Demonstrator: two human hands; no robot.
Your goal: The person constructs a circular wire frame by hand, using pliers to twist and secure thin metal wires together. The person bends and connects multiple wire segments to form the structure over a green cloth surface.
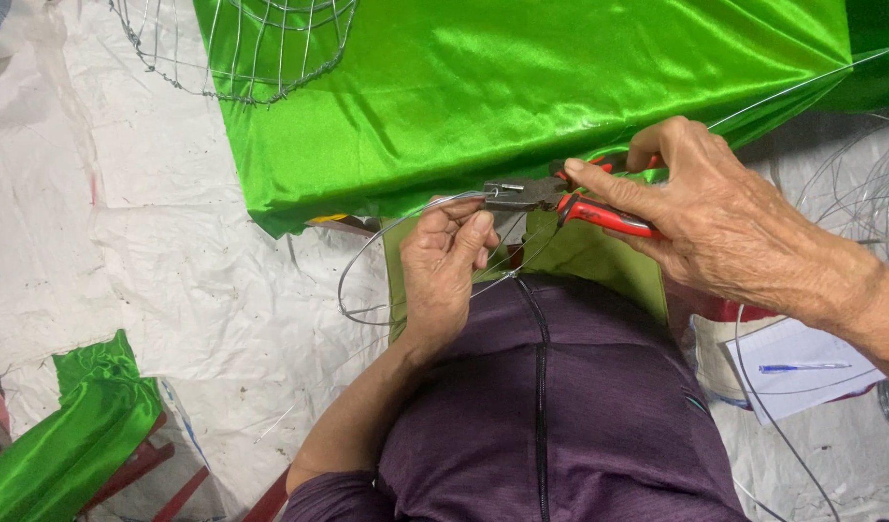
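Left hand [443, 271]: I see fingers pinched on thin steel wire [367, 253], held just under the plier nose | Right hand [725, 217]: closed around red-handled pliers [560, 198], steel tip biting the wire end, above my purple-clad lap | Around: green satin fabric [483, 87]; wire frame [242, 48]; blue pen [802, 367] on white paper [797, 372].

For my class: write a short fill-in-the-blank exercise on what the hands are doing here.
1. The right hand grips pliers with ____ handles.
2. The left hand pinches a thin metal ____.
3. The shiny cloth beyond the hands is ____.
4. A blue ____ lies on the white paper.

Missing words: red; wire; green; pen
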